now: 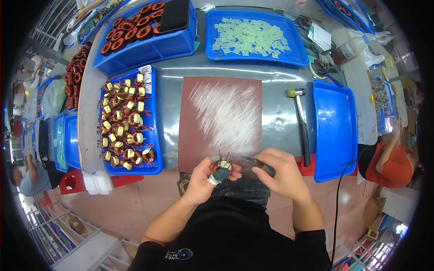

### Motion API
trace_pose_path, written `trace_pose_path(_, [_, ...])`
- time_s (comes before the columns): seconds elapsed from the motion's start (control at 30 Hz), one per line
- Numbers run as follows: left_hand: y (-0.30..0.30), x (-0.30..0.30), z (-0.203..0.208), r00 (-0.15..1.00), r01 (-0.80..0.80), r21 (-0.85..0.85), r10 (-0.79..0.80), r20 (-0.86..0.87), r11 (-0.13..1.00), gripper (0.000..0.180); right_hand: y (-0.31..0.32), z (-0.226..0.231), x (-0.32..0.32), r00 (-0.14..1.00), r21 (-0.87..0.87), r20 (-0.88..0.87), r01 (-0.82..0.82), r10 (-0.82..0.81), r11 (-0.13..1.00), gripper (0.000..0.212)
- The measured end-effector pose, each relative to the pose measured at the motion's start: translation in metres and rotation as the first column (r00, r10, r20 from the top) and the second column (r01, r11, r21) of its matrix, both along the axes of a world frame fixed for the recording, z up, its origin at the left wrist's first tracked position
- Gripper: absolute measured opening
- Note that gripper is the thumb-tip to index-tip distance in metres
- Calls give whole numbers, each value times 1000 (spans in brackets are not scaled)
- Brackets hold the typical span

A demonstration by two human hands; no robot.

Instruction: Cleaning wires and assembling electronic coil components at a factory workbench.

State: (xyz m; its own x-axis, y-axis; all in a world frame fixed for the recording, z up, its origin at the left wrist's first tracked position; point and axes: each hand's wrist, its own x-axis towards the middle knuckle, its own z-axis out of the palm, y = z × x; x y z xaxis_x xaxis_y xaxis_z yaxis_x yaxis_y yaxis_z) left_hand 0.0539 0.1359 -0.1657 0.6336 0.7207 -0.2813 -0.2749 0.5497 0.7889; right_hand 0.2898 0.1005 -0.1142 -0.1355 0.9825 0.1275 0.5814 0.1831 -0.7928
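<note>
My left hand (200,181) is closed around a ring-shaped coil (224,166) wound in copper-red wire, with cream patches and wire ends sticking up. Dark green material with a white band (214,179) covers part of the coil's near side; whether it wraps my thumb or belongs to the coil, I cannot tell. In my right hand (285,175) is a dark-handled tool (266,168), pointing left toward the coil. Its working end is smeared by motion, so its kind is unclear. Both hands are over the near edge of a brown board (192,135) with white scratch marks.
To the left, a blue tray (156,158) holds rows of coils with cream blocks. A blue bin (149,56) behind it carries bare coils and a black phone (175,16). Pale green pieces fill a far tray (210,38). A hammer (301,122) lies beside the right-hand blue tray (334,131).
</note>
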Motion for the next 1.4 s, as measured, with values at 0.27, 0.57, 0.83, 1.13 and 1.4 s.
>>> trace_pose_path(0.27, [-3, 10, 1, 997, -56, -62, 60, 58, 997, 29, -13, -13, -8, 983, -145, -181, 11, -37, 989, 20])
trace_pose_path(0.57, [-3, 10, 1, 996, -36, -14, 37, 84, 999, 28, -13, -12, -7, 960, -217, -276, -20, -42, 976, 19])
trace_pose_path(0.83, [-3, 9, -4, 998, -63, 67, 65, -27, 996, 27, -13, -6, -16, 986, -148, -132, 80, -100, 986, 17])
trace_pose_path(1.13, [-3, 13, 0, 995, -90, -31, 91, 50, 995, 30, -7, -13, -17, 968, -139, -159, 171, -192, 975, 29])
trace_pose_path(1.4, [-4, 12, 0, 995, 31, -27, -28, 97, 999, 38, 0, -35, -38, 714, -347, -623, 112, -318, 931, 34])
